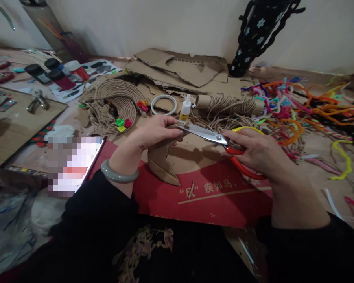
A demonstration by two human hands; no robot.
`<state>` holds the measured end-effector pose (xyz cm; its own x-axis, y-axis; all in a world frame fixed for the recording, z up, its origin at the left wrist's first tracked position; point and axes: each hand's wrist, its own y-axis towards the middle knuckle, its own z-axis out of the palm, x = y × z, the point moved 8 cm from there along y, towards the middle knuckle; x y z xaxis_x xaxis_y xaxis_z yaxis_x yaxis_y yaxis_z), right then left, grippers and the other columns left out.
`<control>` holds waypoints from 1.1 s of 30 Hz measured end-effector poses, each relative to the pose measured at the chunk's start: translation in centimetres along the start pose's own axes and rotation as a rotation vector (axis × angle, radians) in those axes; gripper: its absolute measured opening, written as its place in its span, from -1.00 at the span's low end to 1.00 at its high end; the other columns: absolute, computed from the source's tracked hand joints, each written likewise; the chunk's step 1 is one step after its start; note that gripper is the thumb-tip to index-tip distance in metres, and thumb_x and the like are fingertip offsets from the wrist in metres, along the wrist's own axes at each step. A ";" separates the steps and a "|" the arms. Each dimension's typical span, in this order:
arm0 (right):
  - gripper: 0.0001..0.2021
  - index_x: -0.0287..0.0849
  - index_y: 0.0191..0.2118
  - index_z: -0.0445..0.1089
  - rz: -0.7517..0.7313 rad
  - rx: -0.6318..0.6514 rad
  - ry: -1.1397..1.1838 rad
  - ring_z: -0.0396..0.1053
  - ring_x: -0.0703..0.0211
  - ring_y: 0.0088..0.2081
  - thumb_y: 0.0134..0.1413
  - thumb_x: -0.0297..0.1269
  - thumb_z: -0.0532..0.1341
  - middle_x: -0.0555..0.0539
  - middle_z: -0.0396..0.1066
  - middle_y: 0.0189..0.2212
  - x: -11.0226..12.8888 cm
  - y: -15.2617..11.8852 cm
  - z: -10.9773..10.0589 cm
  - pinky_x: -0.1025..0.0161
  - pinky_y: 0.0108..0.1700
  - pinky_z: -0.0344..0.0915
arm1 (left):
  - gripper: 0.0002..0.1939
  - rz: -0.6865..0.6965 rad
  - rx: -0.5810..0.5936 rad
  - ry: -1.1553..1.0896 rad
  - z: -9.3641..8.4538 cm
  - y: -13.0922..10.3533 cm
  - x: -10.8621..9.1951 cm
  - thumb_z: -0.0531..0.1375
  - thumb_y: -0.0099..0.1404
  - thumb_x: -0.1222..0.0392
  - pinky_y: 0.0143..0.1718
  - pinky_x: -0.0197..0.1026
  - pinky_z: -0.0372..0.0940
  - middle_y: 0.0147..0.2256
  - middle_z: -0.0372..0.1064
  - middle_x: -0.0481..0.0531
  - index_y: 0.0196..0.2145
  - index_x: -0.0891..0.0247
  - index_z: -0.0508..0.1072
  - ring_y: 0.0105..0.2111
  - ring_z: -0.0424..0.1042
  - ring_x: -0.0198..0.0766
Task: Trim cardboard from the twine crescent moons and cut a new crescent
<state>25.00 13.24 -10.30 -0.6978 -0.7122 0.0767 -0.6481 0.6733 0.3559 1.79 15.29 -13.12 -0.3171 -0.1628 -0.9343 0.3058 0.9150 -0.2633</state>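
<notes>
1. Left hand (155,133) is closed on the top edge of a cardboard piece (162,161), fingers curled over it; a pale green bangle (118,174) sits on that wrist.
2. Right hand (258,151) is closed through the red and yellow handles of the scissors (212,137); the blades point left, with the tip touching the top of the cardboard piece just beside the left fingers; whether the blades are parted cannot be told.
3. The cardboard piece stands upright and tapers to a point at its lower end; it is held over a red printed sheet (212,196), which lies just in front of the person's dark sleeves.
4. Behind the cardboard piece: a small glue bottle (185,109) with a white nozzle, upright; to its left a white tape ring (164,104), lying flat.
5. Further left of the glue bottle: a coiled rope mat (113,103) with small coloured flowers on it.
6. Right of the glue bottle: a spool of twine (227,104) on its side; beyond it a loose heap of coloured pipe cleaners (301,106).
7. Behind the glue bottle: flat cardboard scraps (188,68) against the wall.
8. Far left of the rope mat: dark-capped paint jars (51,70).
</notes>
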 end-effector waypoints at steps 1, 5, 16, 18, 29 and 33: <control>-0.62 -0.12 0.08 0.50 0.007 0.005 0.010 0.53 -0.01 -0.25 0.23 -0.09 0.22 -0.17 0.55 -0.17 0.0 0.0 0.0 0.17 -0.33 0.41 | -0.81 -0.005 0.004 -0.008 0.0 -0.1 -0.1 0.32 0.14 0.13 -0.47 -0.34 0.23 -0.50 0.46 -0.02 -0.37 0.33 0.52 -0.51 0.38 -0.39; -0.63 -0.12 0.07 0.50 0.033 0.010 0.058 0.55 -0.05 -0.19 0.23 -0.10 0.22 -0.19 0.56 -0.14 -0.1 0.0 0.0 0.13 -0.25 0.45 | -0.84 -0.021 0.005 -0.035 0.1 -0.3 -0.3 0.31 0.16 0.16 -0.48 -0.34 0.24 -0.51 0.45 -0.04 -0.38 0.32 0.51 -0.53 0.37 -0.40; -0.60 -0.16 0.04 0.53 0.069 0.065 0.214 0.57 -0.06 -0.17 0.14 -0.09 0.30 -0.22 0.60 -0.13 -1.2 0.0 1.1 0.11 -0.13 0.49 | -0.82 -0.023 0.027 -0.071 0.2 -0.6 -0.3 0.32 0.09 0.15 -0.42 -0.28 0.34 -0.47 0.49 -0.02 -0.37 0.31 0.51 -0.49 0.44 -0.35; -0.59 -0.11 0.05 0.52 0.127 0.093 0.164 0.57 -0.10 -0.18 0.11 -0.07 0.31 -0.19 0.61 -0.14 -1.7 0.0 1.9 0.05 -0.15 0.50 | -0.82 0.000 0.038 -0.094 0.3 -0.6 -0.6 0.32 0.10 0.14 -0.42 -0.29 0.34 -0.49 0.48 -0.02 -0.41 0.31 0.48 -0.50 0.43 -0.35; -0.71 -0.14 -0.01 0.50 0.049 0.154 0.301 0.54 -0.02 -0.07 0.20 -0.28 0.16 -0.19 0.58 -0.07 2.2 1.2 2.4 0.05 -0.04 0.47 | -0.83 0.011 0.023 -0.357 2.1 0.0 -0.3 0.29 0.12 0.20 -0.42 -0.30 0.33 -0.46 0.47 -0.07 -0.32 0.26 0.41 -0.49 0.46 -0.36; -0.75 -0.13 -0.08 0.51 0.236 -0.056 0.489 0.56 0.04 -0.21 0.20 -0.21 0.18 -0.15 0.61 -0.19 1.6 1.4 1.3 0.15 -0.19 0.46 | -0.86 -0.011 -0.004 -0.319 3.4 0.1 -0.2 0.29 0.10 0.23 -0.46 -0.35 0.25 -0.48 0.42 -0.10 -0.36 0.28 0.44 -0.52 0.37 -0.42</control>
<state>22.59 13.35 -10.90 -0.5904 -0.5613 0.5800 -0.4645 0.8240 0.3245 4.98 14.17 -13.74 -0.0224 -0.2802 -0.9597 0.2998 0.9139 -0.2738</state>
